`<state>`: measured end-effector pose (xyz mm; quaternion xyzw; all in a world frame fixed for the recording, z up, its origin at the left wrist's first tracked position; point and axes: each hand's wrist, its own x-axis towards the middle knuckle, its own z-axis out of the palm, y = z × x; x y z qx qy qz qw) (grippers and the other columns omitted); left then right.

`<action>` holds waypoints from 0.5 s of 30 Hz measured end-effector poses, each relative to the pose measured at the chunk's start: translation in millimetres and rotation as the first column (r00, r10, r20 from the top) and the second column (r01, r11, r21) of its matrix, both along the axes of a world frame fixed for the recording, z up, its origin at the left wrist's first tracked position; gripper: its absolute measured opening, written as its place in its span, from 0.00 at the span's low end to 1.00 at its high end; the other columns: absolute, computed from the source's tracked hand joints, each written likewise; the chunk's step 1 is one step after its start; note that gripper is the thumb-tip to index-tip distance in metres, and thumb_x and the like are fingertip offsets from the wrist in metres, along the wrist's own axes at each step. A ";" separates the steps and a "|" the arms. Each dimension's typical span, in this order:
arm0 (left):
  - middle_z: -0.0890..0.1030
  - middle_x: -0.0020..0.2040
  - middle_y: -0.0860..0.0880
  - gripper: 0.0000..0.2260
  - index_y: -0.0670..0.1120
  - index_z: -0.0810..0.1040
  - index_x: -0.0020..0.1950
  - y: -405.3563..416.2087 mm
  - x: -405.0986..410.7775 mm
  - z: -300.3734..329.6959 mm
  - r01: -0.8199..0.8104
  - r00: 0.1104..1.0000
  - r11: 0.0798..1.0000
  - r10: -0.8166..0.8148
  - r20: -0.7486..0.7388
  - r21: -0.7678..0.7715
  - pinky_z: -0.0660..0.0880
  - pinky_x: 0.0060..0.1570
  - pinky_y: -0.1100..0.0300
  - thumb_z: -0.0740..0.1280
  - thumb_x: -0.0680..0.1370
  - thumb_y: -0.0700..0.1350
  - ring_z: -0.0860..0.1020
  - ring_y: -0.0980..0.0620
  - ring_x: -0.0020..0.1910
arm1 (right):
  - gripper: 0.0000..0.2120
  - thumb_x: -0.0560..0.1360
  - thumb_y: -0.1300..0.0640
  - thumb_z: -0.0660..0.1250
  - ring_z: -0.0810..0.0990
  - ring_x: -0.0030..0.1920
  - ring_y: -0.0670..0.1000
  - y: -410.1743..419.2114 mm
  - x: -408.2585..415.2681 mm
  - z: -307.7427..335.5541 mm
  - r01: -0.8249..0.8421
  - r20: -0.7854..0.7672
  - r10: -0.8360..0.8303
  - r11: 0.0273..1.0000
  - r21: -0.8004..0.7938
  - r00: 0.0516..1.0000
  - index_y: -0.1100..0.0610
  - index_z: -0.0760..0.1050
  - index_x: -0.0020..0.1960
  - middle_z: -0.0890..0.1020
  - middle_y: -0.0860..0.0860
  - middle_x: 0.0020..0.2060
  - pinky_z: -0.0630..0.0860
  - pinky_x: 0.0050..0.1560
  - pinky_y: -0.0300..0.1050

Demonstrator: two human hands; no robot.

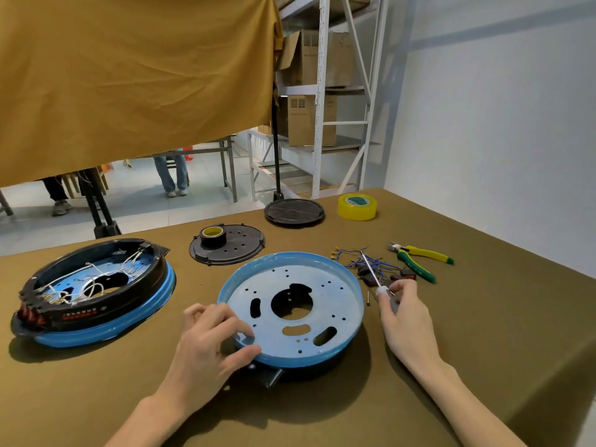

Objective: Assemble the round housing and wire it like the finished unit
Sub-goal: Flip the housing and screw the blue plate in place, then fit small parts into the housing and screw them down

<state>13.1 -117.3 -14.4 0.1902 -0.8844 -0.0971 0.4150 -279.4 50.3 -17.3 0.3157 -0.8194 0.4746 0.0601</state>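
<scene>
Two hands were recorded at one round, blue-rimmed, perforated metal housing plate (292, 306), seated on a black base at mid-worktop (451, 366). The left hand (213, 340) pinched its near-left rim; the right hand (403, 312), just beside its right edge, gripped a slim clear-handled screwdriver (371, 272), shaft pointing away toward loose blue wires (364, 258). The wired finished unit (93, 291) lay well left.

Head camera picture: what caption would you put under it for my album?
Left hand steadies blue plate; right hand holds screwdriver.
</scene>
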 end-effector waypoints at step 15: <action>0.79 0.46 0.58 0.27 0.52 0.82 0.44 2.8 0.0 -4.4 -0.030 0.999 0.997 0.033 -0.038 0.067 0.64 0.58 0.53 0.56 0.79 0.71 0.74 0.59 0.52 | 0.05 0.82 0.51 0.65 0.78 0.47 0.51 6.8 -2.4 4.6 0.038 0.084 -0.036 0.999 -0.029 0.996 0.51 0.73 0.50 0.79 0.49 0.46 0.72 0.43 0.49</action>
